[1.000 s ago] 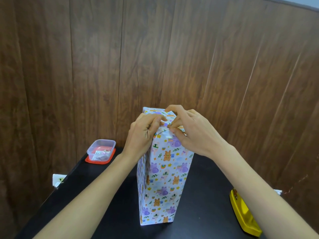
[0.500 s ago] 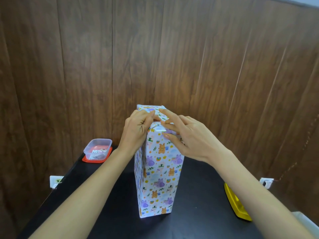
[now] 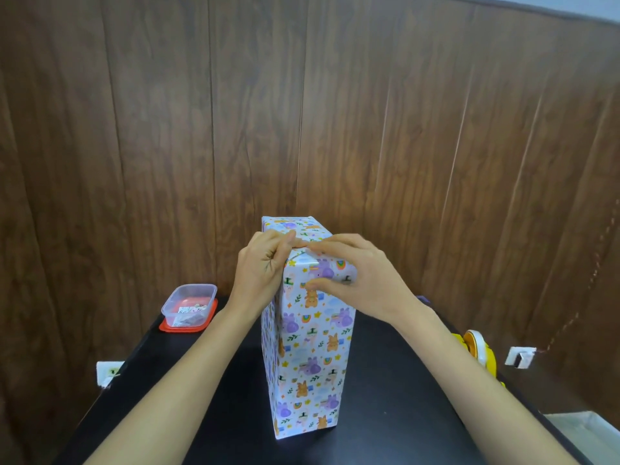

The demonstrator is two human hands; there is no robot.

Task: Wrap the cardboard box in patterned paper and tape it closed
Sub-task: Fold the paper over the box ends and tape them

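Observation:
A tall box wrapped in white paper with purple and orange animal prints [image 3: 310,357] stands upright on the black table [image 3: 385,414]. My left hand [image 3: 260,266] grips the box's upper left edge, thumb on the top front corner. My right hand [image 3: 359,275] lies over the top right front of the box, fingers pressing a shiny strip of clear tape [image 3: 303,256] down over the top edge. A yellow tape dispenser [image 3: 479,350] sits at the table's right edge, partly behind my right forearm.
A clear plastic container on a red lid [image 3: 189,307] stands at the table's back left corner. Dark wood panelling [image 3: 302,112] closes off the back. White wall sockets show at the left [image 3: 105,370] and the right [image 3: 518,355].
The view has tilted down and pulled back, so the box sits lower in the frame. My right hand has flattened from a pinch at the top edge onto the box's front corner.

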